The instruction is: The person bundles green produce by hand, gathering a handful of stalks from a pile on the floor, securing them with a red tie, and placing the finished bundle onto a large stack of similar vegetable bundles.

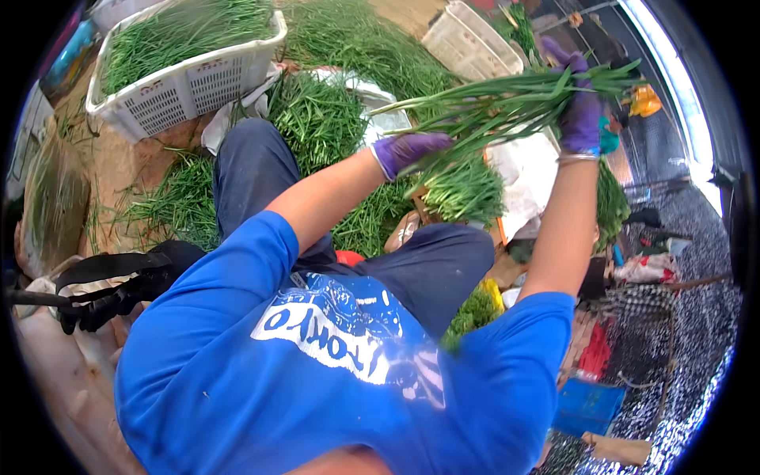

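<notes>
I hold a long bundle of thin green stalks (491, 103) raised in front of me, lying roughly level. My right hand (582, 111), in a purple glove, is wrapped around the bundle near its right end. My left hand (408, 149), also in a purple glove, grips loose stalks on the bundle's lower left side. Just below the bundle, a second bunch of the same greens (465, 191) hangs down above my knees. I am seated, wearing a blue shirt and dark trousers.
A white slotted crate (190, 83) full of greens stands at the upper left, and another white crate (469, 41) at the top. Heaps of green stalks (317, 119) cover the ground ahead. A black bag (119, 286) lies left; a blue box (586, 408) lower right.
</notes>
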### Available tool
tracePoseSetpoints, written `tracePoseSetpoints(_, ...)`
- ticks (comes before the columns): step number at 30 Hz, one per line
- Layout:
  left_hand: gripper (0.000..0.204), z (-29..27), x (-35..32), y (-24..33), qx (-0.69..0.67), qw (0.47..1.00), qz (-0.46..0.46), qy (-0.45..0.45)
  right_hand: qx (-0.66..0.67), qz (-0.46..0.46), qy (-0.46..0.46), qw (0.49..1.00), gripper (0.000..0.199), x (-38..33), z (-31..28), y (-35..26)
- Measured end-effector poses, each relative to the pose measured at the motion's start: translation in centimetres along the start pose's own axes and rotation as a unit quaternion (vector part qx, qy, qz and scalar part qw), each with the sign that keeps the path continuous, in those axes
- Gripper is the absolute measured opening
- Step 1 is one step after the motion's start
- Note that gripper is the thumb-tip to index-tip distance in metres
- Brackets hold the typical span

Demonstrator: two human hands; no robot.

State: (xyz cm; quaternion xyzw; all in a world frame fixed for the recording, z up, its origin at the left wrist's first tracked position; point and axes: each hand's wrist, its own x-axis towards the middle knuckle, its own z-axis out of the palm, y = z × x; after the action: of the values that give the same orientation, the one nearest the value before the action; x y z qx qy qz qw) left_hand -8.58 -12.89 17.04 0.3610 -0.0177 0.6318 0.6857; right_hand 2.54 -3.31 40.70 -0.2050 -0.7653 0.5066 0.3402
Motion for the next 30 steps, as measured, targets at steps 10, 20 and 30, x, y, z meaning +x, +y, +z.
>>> tracePoseSetpoints(10,0.02,4.2,-0.9,0.8,0.154,0.977,0.013,0.149,0.096,-0.034,0.119,0.988,0.048,-3.4,-3.6,4.2)
tracePoseSetpoints(20,0.024,-0.1,-9.8,-2.8,0.295,0.913,-0.237,0.15,-0.064,-0.019,0.079,0.995,0.039,-3.8,-1.7,5.6)
tracePoseSetpoints(30,0.022,-2.2,-10.3,-3.7,0.323,0.896,-0.257,0.164,-0.102,0.004,0.074,0.992,0.038,-4.1,0.3,5.1)
